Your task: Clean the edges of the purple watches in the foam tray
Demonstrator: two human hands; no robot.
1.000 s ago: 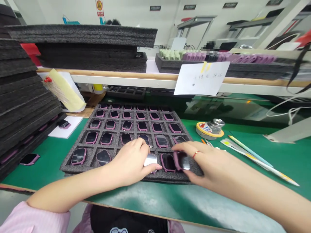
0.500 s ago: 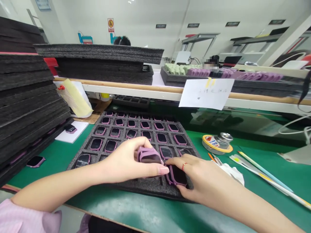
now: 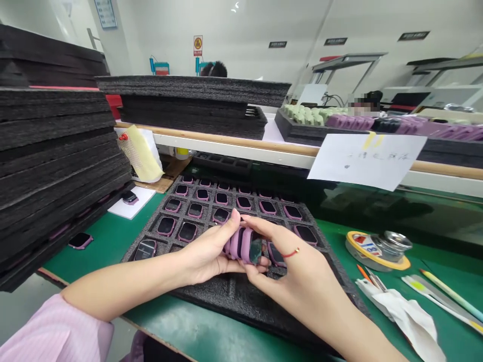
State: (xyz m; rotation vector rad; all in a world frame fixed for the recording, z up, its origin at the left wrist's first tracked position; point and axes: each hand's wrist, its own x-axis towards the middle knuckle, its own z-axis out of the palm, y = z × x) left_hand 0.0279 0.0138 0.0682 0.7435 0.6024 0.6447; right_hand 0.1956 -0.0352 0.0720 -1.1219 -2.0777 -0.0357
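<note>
The left hand (image 3: 204,256) and the right hand (image 3: 302,274) meet just above the near part of a black foam tray (image 3: 234,297) lying on the green tabletop (image 3: 109,239). Their fingers (image 3: 231,227) curl closed from both sides around a small stack of pink watch cases (image 3: 244,245) held on edge, perhaps three, partly hidden. More watches (image 3: 195,209) fill the tray's pockets beyond. A yellow tape roll (image 3: 356,242) lies well apart on the right.

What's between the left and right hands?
Head view: a stack of pink watches, gripped from both sides by the left hand and right hand, above the foam tray.
</note>
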